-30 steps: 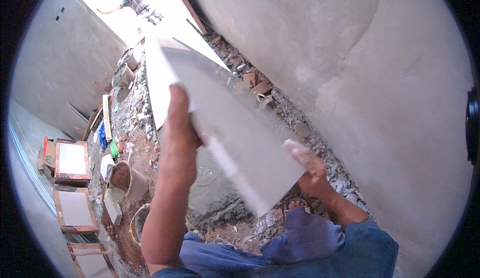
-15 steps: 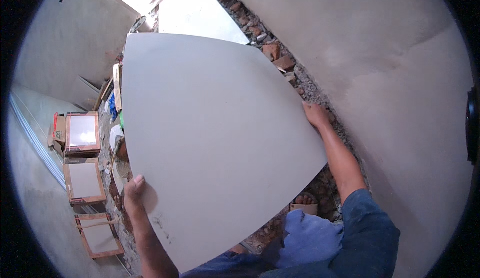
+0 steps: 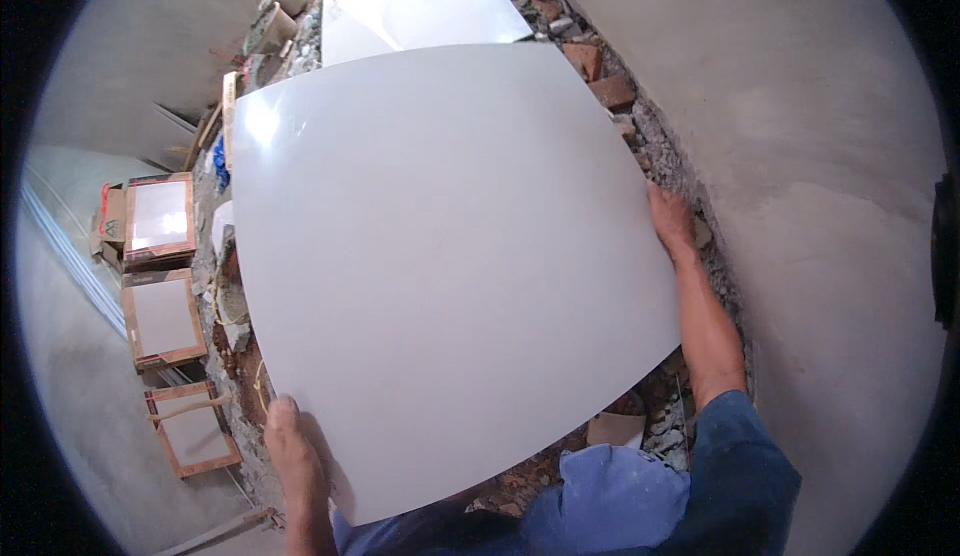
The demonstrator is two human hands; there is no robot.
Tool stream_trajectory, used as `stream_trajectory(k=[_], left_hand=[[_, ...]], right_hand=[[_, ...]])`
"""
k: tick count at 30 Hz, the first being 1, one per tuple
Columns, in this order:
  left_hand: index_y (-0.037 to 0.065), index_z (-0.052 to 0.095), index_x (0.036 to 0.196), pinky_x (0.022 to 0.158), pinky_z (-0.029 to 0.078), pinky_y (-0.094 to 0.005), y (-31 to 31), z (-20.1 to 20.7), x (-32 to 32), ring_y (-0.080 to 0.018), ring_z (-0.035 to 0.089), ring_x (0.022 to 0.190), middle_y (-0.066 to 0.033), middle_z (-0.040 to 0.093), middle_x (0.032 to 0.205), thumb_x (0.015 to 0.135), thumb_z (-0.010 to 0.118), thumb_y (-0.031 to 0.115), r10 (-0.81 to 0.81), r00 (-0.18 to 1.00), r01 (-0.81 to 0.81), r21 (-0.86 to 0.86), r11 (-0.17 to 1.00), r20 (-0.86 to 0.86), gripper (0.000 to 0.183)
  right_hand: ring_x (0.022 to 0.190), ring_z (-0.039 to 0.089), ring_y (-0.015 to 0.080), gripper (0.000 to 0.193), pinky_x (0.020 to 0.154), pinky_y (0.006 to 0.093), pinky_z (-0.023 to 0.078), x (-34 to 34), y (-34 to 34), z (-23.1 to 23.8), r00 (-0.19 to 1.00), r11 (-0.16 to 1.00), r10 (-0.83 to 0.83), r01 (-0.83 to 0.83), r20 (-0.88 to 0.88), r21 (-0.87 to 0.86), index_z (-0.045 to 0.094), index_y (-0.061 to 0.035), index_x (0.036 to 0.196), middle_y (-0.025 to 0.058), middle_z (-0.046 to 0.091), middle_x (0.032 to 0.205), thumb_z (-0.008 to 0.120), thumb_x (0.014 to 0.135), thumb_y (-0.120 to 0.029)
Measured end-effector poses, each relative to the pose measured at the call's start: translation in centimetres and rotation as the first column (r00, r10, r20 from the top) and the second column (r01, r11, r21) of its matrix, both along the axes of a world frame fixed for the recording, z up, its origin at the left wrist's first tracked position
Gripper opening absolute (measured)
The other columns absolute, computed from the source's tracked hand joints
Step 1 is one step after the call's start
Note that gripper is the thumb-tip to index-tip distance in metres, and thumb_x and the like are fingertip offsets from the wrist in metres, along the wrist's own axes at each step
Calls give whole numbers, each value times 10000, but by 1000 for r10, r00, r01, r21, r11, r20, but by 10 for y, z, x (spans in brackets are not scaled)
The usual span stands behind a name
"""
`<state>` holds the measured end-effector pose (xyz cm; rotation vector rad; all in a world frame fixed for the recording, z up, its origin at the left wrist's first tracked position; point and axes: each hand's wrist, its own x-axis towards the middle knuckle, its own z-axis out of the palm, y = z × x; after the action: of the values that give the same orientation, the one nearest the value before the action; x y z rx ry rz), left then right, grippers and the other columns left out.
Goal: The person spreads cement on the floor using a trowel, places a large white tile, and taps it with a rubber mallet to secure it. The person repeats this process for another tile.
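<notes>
A large pale grey floor tile (image 3: 450, 276) fills the middle of the head view, carried between my two hands. My left hand (image 3: 290, 446) grips its near left edge, with the thumb on the top face. Along the right edge my right hand (image 3: 672, 221) is closed round the tile, its fingers partly hidden beneath. Beyond the far edge shows another pale tile (image 3: 420, 1), partly covered by the held one. A bright reflection sits at the held tile's far left corner.
Broken bricks and rubble (image 3: 612, 91) run along the foot of the right wall (image 3: 820, 186). At the left stand several cardboard boxes (image 3: 165, 321) with flat pale panels, near thin pipes (image 3: 75, 261). Buckets (image 3: 270, 28) stand at the far left.
The tile's tilt has changed, and its far left corner now shines. My left hand appears lower, and my right hand farther right. The boxes appear higher in view.
</notes>
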<state>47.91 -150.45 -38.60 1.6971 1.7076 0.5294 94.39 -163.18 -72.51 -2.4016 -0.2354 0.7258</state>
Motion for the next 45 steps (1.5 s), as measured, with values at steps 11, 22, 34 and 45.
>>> stream_trajectory(k=[11, 22, 34, 45], left_hand=[[-92, 605, 1028, 800, 458, -350, 83, -181, -73, -211, 588, 869, -139, 642, 951, 1006, 336, 474, 307, 935, -303, -51, 952, 176, 627], [-67, 664, 1014, 845, 443, -459, 120, -278, -66, -408, 617, 924, -276, 659, 951, 939, 284, 610, 261, 944, -294, -155, 943, -202, 780], [-114, 656, 977, 862, 432, -473, 179, -304, -79, -436, 608, 947, -301, 647, 959, 943, 239, 619, 302, 935, -325, -108, 940, -185, 844], [-88, 651, 1046, 899, 429, -450, 199, -323, -91, -418, 602, 992, -294, 645, 1004, 938, 233, 632, 303, 942, -323, -141, 936, -147, 840]], right_hand=[[783, 570, 227, 501, 762, 384, 458, -29, 2, 36, 984, 981, -70, 37, 166, 191, 636, 89, 968, 203, 644, 841, 499, 937, -392], [1018, 607, 295, 519, 919, 359, 438, -21, -12, 35, 971, 997, -50, 34, 235, 69, 597, 118, 1132, 238, 648, 1097, 467, 946, -348], [1051, 579, 359, 652, 920, 386, 419, -7, 42, 19, 950, 986, 29, 24, 312, -165, 554, 170, 1115, 283, 620, 1107, 357, 945, -428], [970, 600, 336, 604, 867, 397, 434, -6, 57, -6, 945, 979, -206, 200, 254, 50, 583, 148, 1081, 267, 636, 1064, 422, 924, -413]])
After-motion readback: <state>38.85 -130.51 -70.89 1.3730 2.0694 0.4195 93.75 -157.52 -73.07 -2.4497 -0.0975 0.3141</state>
